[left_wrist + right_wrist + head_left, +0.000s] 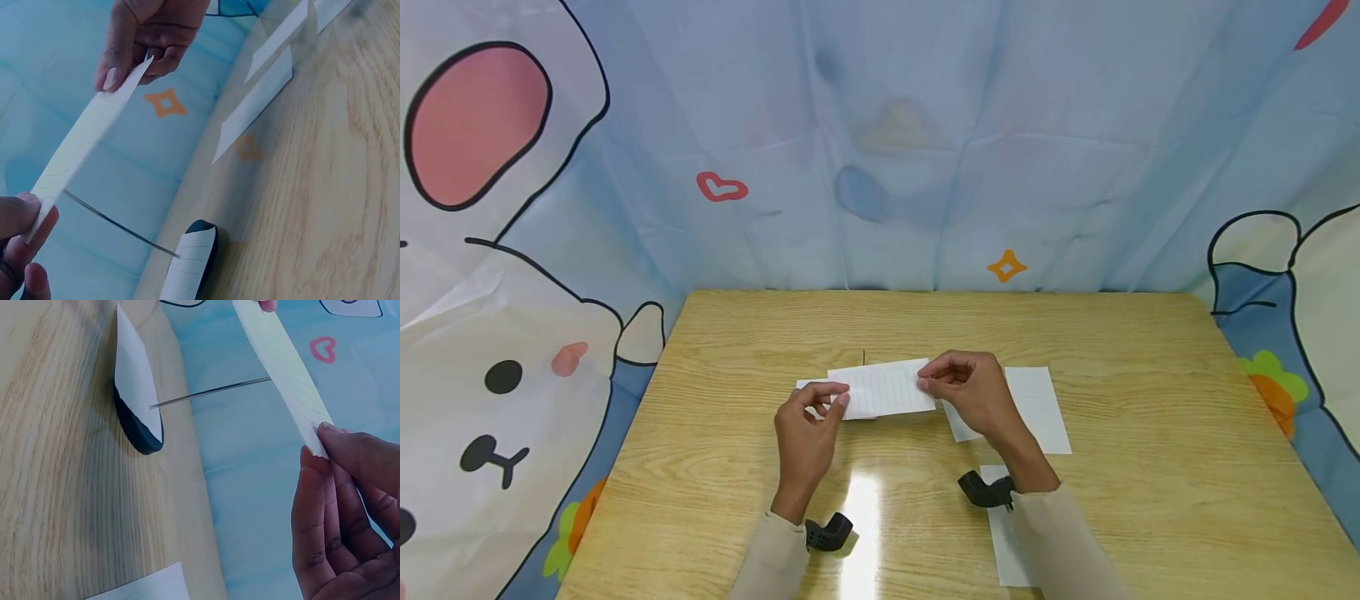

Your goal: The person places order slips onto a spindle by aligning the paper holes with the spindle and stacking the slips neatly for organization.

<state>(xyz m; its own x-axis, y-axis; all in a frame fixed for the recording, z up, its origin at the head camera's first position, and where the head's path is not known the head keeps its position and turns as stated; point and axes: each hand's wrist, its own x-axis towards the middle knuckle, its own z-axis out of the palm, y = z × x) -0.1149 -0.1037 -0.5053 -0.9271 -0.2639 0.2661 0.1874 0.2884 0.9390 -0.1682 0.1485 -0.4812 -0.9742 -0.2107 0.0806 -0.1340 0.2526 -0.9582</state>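
Note:
A slip of lined white paper (883,390) is stretched level between both hands. My left hand (807,437) pinches its left end between thumb and fingers, and my right hand (973,392) pinches the right end. Just by the slip stands the thin metal rod (122,224) of a paper spike with a black base (139,434). Another lined slip (131,362) lies on that base, with the rod rising through it. The rod's upper part meets the held slip's outline in both wrist views; whether it pierces the slip I cannot tell.
To the right, white sheets lie on the wooden table (1150,500): one sheet (1041,412) beside my right hand, another (962,427) partly behind it, and a third (1006,542) under my right forearm. A printed blue curtain (1075,167) hangs behind the table.

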